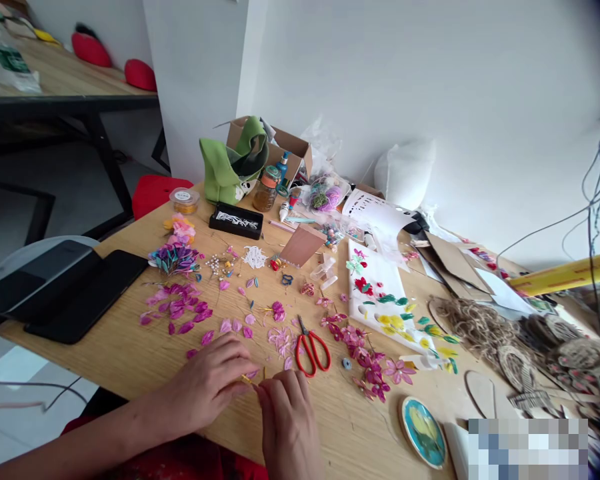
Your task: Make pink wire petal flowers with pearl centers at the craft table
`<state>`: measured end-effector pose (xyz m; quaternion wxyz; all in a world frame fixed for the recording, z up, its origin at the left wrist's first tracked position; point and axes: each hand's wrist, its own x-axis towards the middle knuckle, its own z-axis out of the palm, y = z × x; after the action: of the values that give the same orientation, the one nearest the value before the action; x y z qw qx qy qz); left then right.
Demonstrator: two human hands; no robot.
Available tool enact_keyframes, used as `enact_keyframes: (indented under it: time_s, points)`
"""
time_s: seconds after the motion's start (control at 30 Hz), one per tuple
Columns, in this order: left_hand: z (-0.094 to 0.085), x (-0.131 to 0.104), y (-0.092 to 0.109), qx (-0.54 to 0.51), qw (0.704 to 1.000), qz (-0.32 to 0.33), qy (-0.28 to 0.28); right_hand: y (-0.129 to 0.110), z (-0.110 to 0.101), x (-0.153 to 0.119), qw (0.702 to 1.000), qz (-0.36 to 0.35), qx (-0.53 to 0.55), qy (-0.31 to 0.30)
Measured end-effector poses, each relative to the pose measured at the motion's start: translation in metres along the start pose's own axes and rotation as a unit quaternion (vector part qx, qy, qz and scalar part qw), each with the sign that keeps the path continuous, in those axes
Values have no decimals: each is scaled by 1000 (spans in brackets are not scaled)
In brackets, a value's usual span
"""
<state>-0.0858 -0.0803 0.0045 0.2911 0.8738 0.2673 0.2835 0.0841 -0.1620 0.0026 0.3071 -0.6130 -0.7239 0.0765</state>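
Near the table's front edge, my left hand (213, 377) pinches a thin yellow-gold strand (247, 379), with a pink petal (253, 373) at its fingertips. My right hand (290, 417) is closed on the strand's other end; its fingertips are partly hidden. Just beyond my right hand lie red-handled scissors (313, 353), blades pointing away. Loose magenta petals (180, 303) are scattered ahead of my left hand. To the right of the scissors lies a spray of magenta flowers (367, 353) on wire stems. Pale pink loops (281, 341) rest between the petals and the scissors.
A black phone case (87, 300) lies at the left edge. Behind stand a green felt bag (225, 167), a glass jar (267, 190) and a black tray (236, 221). A white board (375, 287) holds coloured petals. Twine (473, 320) and a round teal painted piece (423, 432) lie right.
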Motion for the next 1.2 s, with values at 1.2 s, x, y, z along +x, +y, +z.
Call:
enact_keyframes:
  time_s: [1.2]
  points:
    - [-13,-4,15,178,966,155,106,-3,-1,11,978,-162,31,125]
